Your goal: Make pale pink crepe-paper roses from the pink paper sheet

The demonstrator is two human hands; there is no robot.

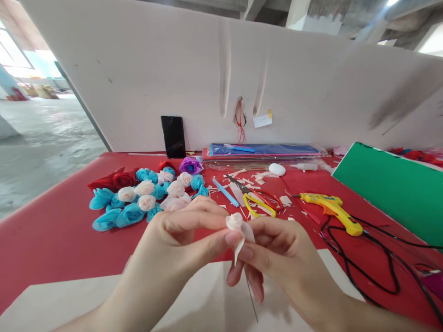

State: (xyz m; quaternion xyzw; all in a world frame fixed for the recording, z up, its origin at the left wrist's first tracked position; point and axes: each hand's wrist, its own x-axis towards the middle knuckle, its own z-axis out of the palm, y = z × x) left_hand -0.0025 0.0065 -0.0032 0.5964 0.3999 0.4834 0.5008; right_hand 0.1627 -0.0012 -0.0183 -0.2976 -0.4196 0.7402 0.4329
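Both my hands meet at the centre of the view over the red table (51, 230). Between them is a small pale pink paper rose (235, 221) with a loose petal strip hanging under it. My left hand (180, 235) pinches the rose with thumb and forefinger. My right hand (277, 253) grips it from the other side, fingers closed on the petal and on a thin wire stem (252, 295) that runs down toward me.
A heap of finished blue, white, red and purple paper roses (145, 196) lies at left. Scissors (258, 200), a blue pen (224, 192), paper scraps, a yellow glue gun (332, 210) with black cable, a green board (391, 189), a phone (173, 136) and stacked paper sheets (263, 150) surround.
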